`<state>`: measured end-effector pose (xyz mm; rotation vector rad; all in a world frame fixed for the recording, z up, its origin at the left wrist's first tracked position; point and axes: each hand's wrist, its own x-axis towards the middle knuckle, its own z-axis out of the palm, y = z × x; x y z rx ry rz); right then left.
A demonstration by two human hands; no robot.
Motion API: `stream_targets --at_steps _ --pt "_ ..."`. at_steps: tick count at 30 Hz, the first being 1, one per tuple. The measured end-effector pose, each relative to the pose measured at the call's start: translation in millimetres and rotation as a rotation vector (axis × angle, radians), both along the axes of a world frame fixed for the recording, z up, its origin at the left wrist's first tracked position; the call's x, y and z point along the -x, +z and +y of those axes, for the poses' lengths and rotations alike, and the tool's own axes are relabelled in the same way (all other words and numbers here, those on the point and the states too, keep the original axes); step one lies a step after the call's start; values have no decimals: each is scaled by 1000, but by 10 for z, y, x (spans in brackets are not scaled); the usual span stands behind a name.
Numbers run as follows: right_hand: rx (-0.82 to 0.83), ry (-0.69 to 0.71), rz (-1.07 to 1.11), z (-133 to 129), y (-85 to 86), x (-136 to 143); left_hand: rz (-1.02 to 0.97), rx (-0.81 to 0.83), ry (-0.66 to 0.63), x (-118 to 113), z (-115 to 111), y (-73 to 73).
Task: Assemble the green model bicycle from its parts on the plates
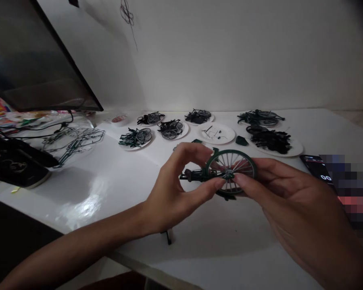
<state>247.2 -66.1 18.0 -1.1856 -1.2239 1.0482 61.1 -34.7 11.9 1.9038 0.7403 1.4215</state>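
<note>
Left fingers: index finger and thumb of the left hand (172, 197) curved in a wide C around the near-left side of the spoked wheel (229, 173), thumb tip pressed beside the hub.
Right fingers: thumb of the right hand (296, 205) laid against the hub from the right, other fingers behind the wheel, pinching it.
Spoked wheel: between both hands, raised above the white table (199, 257), green rim, grey spokes, face toward the camera.
Dark framework: narrow part (195, 175) sticking out leftward from the wheel, inside the curve of the left hand.
Beyond the wheel: green piece (242, 140) on the table; slightly left, small-parts plate (226, 139) with thin bits.
Beyond, to the wheel's left: plates bearing dark spoked assemblies, nearest one green (136, 138).
Beyond, to its right: plate (299, 149) heaped with black pieces.
Right of the wheel: phone (311, 165), screen lit.
Far left of the wheel: thin part frames (78, 143), black case (18, 161), monitor (42, 56).
Below-left of the wheel: small dark object (168, 237), partly hidden, too unclear to identify.
</note>
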Motion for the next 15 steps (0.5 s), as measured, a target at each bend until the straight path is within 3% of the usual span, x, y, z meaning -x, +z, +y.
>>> stream_targets --at_steps 6,10,15 --pt "-36 -8 -150 -31 -9 -10 79 141 -102 4 5 17" --pt "-94 -70 -168 -69 3 18 88 46 -170 31 -7 60" --pt "-127 -122 -196 -91 21 50 205 -69 -139 83 -10 88"
